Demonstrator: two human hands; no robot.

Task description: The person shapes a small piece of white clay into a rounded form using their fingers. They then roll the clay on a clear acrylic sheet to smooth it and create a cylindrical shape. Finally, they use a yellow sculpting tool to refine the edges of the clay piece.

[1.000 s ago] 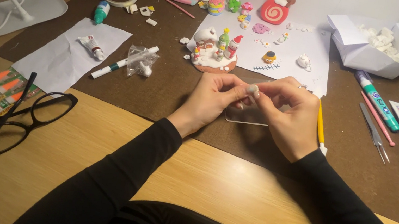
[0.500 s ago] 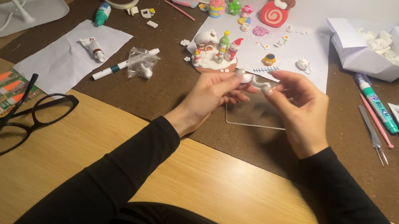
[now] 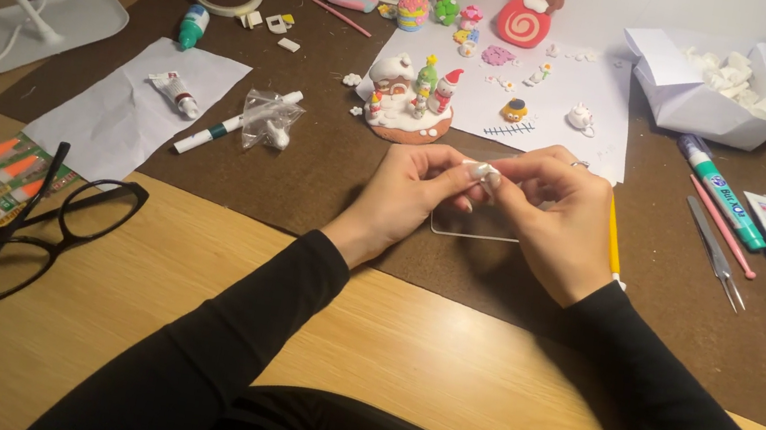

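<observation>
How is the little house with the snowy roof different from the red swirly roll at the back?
The house is mostly white on a brown round base, with small figures beside it; the roll is red with a white spiral and a brown bear on top. The house stands nearer the hands, which pinch a small white piece; the roll stands farther back by the wall. Both look like handmade clay models resting on white paper.
</observation>
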